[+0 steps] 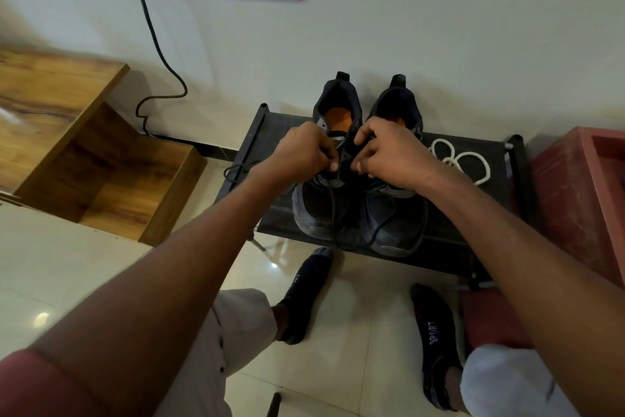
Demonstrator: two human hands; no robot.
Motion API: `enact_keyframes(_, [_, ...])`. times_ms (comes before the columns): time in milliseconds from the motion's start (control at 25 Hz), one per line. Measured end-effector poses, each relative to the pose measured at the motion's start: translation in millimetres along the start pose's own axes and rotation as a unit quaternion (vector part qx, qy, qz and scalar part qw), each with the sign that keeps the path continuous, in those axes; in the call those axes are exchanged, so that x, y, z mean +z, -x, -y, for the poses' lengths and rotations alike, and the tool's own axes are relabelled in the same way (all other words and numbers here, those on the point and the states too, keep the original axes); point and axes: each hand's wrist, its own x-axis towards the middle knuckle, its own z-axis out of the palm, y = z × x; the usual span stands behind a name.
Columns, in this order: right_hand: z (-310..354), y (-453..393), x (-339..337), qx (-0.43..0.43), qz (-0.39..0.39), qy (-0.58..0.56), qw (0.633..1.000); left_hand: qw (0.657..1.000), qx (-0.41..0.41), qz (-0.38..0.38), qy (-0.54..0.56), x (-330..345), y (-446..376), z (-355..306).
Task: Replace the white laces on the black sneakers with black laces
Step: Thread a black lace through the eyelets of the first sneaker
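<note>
Head view, near to far. 2 socked feet on the tiled floor (355,332), then the front edge of a low black shoe rack (449,254). On it stand 2 black sneakers (389,223), side by side, toes toward the person, heels toward the wall; long axis of each runs straight away from the camera.

Black lace (333,213) trails slack over the toe of the left-hand sneaker, with further loops over the other toe and off the rack's left edge.

Both hands meet over the eyelet rows, where the 2 shoes touch. Left hand (306,154): fingers curled, pinching what looks like the black lace. Right hand (389,159): fingers curled at the eyelet edge; exactly what they pinch cannot be told.

Key relation: the eyelets lie directly beneath and between the fingertips, so the next threading likely runs crosswise to the shoe axis. Both hands are equally near.

White lace (463,161) lies coiled on the rack right of the shoes, apart from them.
</note>
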Motion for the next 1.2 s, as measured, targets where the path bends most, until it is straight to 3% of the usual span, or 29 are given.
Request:
enact_keyframes(240, [6.7,4.8,11.7,-0.014,-0.055,0.113,0.992,0.998,-0.007,0.052,0.043,1.1,0.2,-2.0])
enact_keyframes(440, [12.1,7.7,17.8,-0.005,-0.094,0.145,0.985,0.999,0.008,0.041,0.029,3.9,1.2,-5.6])
enact_keyframes(600, [16.8,10.0,15.3,0.003,-0.071,0.136,0.988,0.985,0.05,0.028,-0.163,-7.0,0.6,-9.1])
enact_keyframes(720, [19.0,8.9,-5.4,0.025,-0.095,0.065,0.993,0.98,0.038,-0.033,-0.19,-20.2,-0.9,-2.0])
enact_keyframes(800, [28.0,10.7,-26.7,0.008,-0.166,-0.07,0.984,0.987,0.047,-0.012,-0.153,-24.4,-2.8,3.7])
enact_keyframes(840, [37.0,14.2,-40.3,-0.014,-0.195,-0.197,0.961,0.991,0.049,0.001,-0.126,-25.0,-3.8,4.3])
enact_keyframes(920, [61.0,25.8,-68.1,-0.086,-0.2,-0.467,0.857,0.995,0.058,-0.03,-0.08,-28.4,-4.4,-0.8])
enact_keyframes(960, [72.9,31.9,-80.0,-0.125,-0.192,-0.547,0.805,0.995,0.07,-0.065,-0.041,-31.7,-3.4,-6.5])
enact_keyframes(1040, [88.5,38.8,-91.8,-0.173,-0.197,-0.594,0.761,0.988,0.113,-0.051,0.097,-38.6,4.5,-23.7])
enact_keyframes(1120, [90.6,39.0,-89.5,-0.182,-0.221,-0.569,0.771,0.97,0.15,0.075,0.179,-41.0,13.9,-40.4])
enact_keyframes(1200, [81.4,34.7,-81.6,-0.143,-0.251,-0.482,0.827,0.956,0.189,0.104,0.2,-39.8,16.5,-47.9])
